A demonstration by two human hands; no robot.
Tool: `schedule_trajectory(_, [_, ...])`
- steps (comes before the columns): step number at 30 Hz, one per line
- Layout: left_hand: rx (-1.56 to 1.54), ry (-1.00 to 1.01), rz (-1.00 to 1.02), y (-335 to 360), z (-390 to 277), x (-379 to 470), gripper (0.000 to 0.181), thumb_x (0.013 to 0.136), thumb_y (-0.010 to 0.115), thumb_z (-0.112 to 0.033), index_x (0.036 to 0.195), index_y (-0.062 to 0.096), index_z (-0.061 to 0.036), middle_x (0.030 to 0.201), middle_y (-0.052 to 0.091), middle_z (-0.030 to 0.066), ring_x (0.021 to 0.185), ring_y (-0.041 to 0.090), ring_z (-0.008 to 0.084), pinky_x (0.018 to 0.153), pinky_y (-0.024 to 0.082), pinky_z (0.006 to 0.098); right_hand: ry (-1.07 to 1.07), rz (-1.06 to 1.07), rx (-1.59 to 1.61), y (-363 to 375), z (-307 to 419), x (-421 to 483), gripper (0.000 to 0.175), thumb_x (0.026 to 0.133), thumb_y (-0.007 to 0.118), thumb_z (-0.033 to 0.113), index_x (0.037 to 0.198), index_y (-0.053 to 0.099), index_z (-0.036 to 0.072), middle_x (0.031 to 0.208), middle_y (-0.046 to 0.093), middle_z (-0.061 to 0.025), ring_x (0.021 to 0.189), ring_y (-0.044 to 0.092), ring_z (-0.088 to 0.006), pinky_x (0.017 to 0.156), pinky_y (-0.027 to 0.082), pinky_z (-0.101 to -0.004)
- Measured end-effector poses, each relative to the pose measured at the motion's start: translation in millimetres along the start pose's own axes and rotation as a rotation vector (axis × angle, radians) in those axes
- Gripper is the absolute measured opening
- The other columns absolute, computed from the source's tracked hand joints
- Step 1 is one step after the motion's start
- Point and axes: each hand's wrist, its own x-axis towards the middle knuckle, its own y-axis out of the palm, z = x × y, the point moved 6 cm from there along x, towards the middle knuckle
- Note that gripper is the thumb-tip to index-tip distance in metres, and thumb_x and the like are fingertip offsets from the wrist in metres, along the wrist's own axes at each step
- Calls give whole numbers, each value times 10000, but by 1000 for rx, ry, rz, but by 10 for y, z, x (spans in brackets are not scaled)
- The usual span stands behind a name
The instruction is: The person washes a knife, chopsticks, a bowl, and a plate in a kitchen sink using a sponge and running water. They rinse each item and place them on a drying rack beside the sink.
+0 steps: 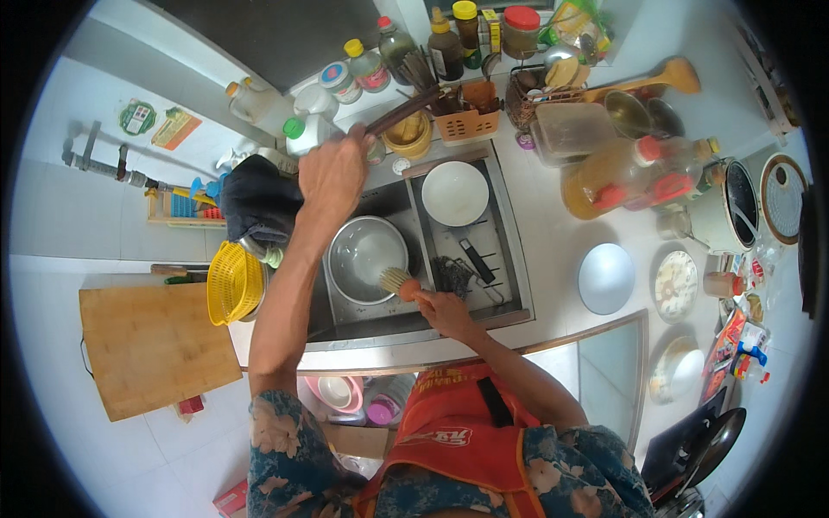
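My left hand (pixel 335 167) is raised above the back left of the sink, its fingers closed round a dark brown rod-like object (pixel 405 110) that slants up to the right. What kind of thing this is I cannot tell. In my right hand (pixel 450 315) is a scrubbing brush (pixel 403 285) with an orange handle and pale bristles. The bristles overlap the right rim of a round metal basin (pixel 368 259) in the left part of the sink (pixel 353 316). At the right, a white bowl (pixel 455 194), a steel wool scourer (pixel 451 274) and a black-handled utensil (pixel 478 260) sit over a drainer tray.
A dark cloth (pixel 262 197) and a yellow plastic basket (pixel 233 283) are left of the sink, beside a wooden chopping board (pixel 158 349). Bottles and an orange utensil holder (pixel 467 124) line the back. Oil bottles (pixel 602 184) and a pale round lid-like object (pixel 607 278) occupy the right counter.
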Motion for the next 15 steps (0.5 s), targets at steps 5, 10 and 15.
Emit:
schedule_trajectory(5, [259, 171, 97, 127, -304, 504, 155, 861, 585, -185, 871, 677, -61, 828, 673, 200, 724, 675, 340, 619, 519, 422, 12, 24, 44, -69, 26, -26, 284, 878, 577, 176, 1150, 605, 100, 765, 640, -181, 731, 636, -371, 647, 494, -467])
schedule_trajectory(10, [373, 316, 106, 248, -494, 751, 131, 829, 572, -141, 817, 688, -82, 814, 683, 127, 812, 668, 291, 638, 518, 404, -17, 5, 96, -175, 105, -2, 287, 885, 560, 163, 1155, 596, 75, 729, 624, -185, 693, 629, -367, 618, 484, -456])
schedule_trajectory(15, [442, 493, 55, 419, -813, 1070, 151, 835, 588, -172, 928, 707, -157, 895, 684, 67, 876, 645, 251, 708, 472, 390, -33, -20, 92, -233, 154, 8, 287, 881, 562, 136, 1156, 594, 62, 712, 608, -180, 657, 617, -333, 610, 473, -424])
